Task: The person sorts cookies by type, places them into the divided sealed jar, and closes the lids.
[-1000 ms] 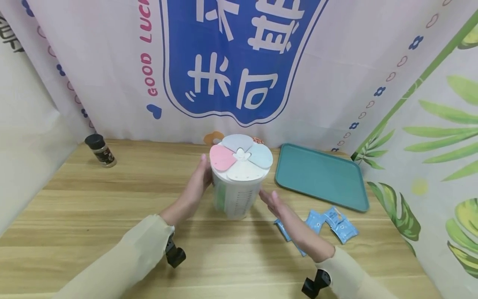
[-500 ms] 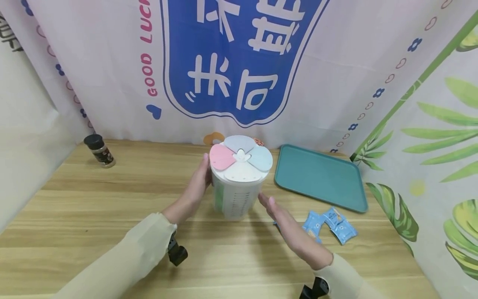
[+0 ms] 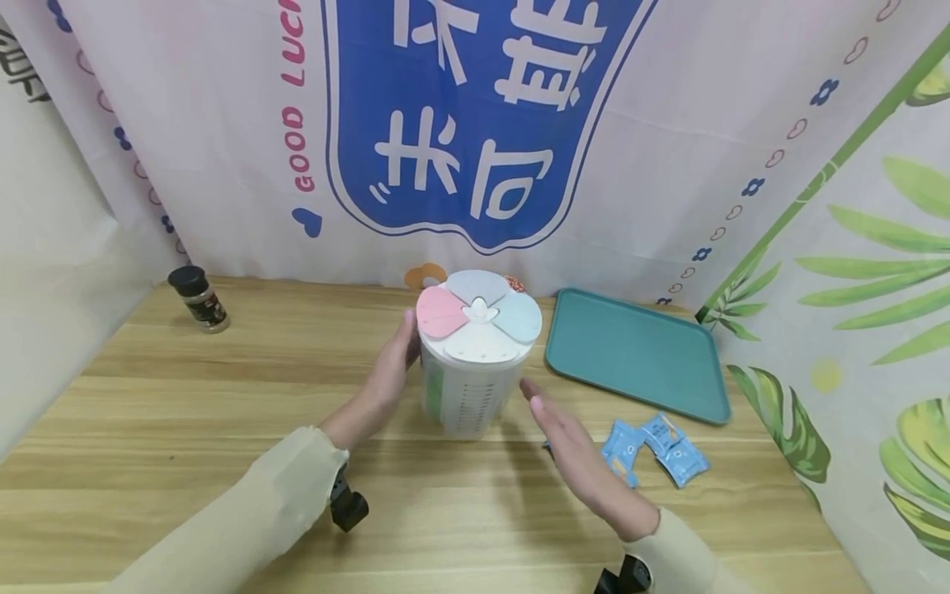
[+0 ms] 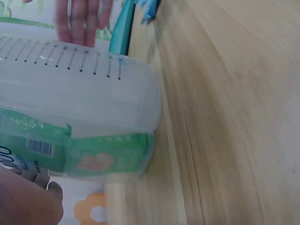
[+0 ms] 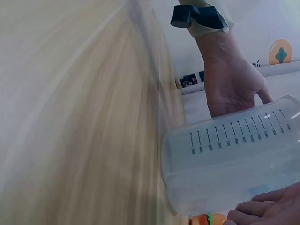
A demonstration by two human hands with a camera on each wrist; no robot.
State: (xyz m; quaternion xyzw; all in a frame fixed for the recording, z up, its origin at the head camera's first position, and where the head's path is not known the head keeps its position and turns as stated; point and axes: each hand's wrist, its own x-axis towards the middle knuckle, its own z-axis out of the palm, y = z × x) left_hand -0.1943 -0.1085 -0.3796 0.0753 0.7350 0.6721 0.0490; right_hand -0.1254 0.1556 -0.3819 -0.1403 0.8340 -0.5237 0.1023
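A clear plastic storage container [image 3: 469,400] with printed measuring marks stands upright on the wooden table. Its petal-shaped lid [image 3: 482,340] has pink, grey, pale blue and white sections. Green packets [image 4: 108,154] show through its wall in the left wrist view. My left hand [image 3: 382,371] rests along the container's left side, thumb up, its fingers partly hidden behind it. On the other side, my right hand [image 3: 567,445] is held with straight fingers, the fingertips close to the container's wall. It holds nothing.
A teal tray [image 3: 638,355] lies at the back right. Several small blue packets [image 3: 671,445] are in front of it, one partly covered by the right hand. A black-capped spice jar [image 3: 199,299] stands at the back left, near the printed curtain [image 3: 668,165].
My right hand has shifted slightly, its fingertips a little farther from the container, and it covers more of the blue packets. The left hand and container have stayed nearly in place.
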